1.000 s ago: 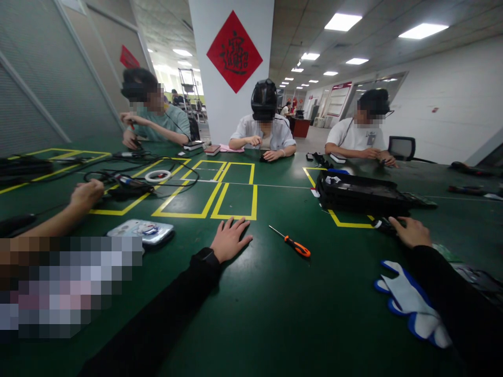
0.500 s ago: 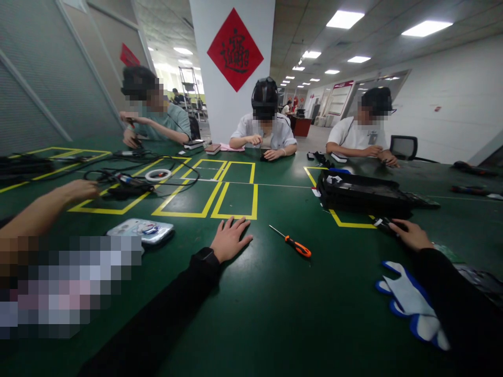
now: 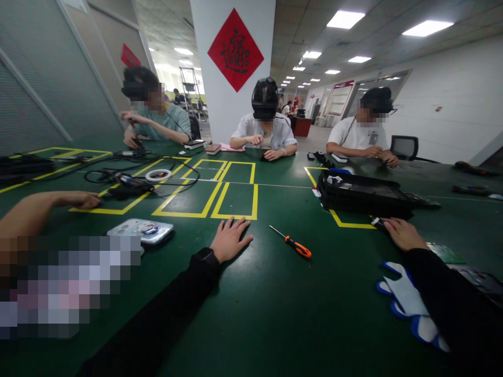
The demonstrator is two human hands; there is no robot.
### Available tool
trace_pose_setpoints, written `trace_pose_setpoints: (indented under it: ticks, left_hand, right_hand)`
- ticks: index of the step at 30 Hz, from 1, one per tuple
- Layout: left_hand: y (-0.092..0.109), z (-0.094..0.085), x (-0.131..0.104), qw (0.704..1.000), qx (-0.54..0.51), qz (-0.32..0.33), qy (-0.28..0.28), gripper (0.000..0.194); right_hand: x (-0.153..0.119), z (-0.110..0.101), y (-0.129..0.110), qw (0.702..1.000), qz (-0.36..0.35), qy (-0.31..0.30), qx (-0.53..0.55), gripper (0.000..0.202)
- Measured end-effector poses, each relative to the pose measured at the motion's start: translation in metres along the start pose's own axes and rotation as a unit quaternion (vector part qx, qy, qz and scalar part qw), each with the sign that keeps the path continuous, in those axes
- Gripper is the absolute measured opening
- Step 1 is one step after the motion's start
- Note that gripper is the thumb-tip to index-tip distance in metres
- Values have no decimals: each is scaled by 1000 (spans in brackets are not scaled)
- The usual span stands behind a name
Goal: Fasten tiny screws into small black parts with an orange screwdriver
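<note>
My left hand (image 3: 231, 240) lies flat on the green table (image 3: 259, 324), palm down with fingers spread and holding nothing. To its right is a screwdriver (image 3: 297, 246) with an orange and black handle, its thin shaft pointing up and left. My right hand (image 3: 406, 234) is at the right side, its fingers bent together over a small black part (image 3: 378, 223) with white bits, too small to name. Just beyond that hand stand stacked black trays (image 3: 365, 193). Below my right wrist lies a white glove with blue edging (image 3: 408, 296), partly under the black sleeve.
A person's hand (image 3: 84, 199) rests at the left, near cables (image 3: 129, 180) and a white ring (image 3: 158, 175). A phone in a clear case (image 3: 141, 230) lies nearer. Yellow tape (image 3: 212, 201) marks rectangles. Three people sit opposite. A green circuit board (image 3: 446, 253) lies right.
My right hand has shifted slightly left and up with the small black part. The neighbouring person's hand at the left has lowered a little. My left hand and the screwdriver are unmoved.
</note>
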State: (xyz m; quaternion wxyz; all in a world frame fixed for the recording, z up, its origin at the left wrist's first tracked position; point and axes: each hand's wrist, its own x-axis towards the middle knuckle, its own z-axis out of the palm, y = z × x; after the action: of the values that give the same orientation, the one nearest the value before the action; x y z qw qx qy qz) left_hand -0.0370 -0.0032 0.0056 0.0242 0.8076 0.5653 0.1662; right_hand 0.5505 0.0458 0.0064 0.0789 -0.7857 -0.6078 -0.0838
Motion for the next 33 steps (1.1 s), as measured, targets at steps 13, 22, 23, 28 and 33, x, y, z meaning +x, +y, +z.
trace_pose_setpoints:
  ticks: [13, 22, 23, 28, 33]
  left_hand:
    - [-1, 3, 0, 1000, -2, -1, 8, 53]
    - [-10, 11, 5, 996, -33, -45, 66, 54]
    - [-12, 12, 7, 995, -42, -50, 75, 55]
    - [-23, 12, 14, 976, -123, -101, 147, 54]
    - [-30, 9, 17, 946, -242, -98, 193, 49]
  right_hand:
    - [-48, -26, -168, 941, -305, -57, 136, 41]
    - [-6, 1, -353, 870, -429, -26, 241, 40]
    - [-2, 4, -370, 867, -436, -24, 242, 41]
    - [-20, 3, -439, 810, -534, -38, 240, 39]
    - [-56, -5, -465, 748, -617, -35, 243, 42]
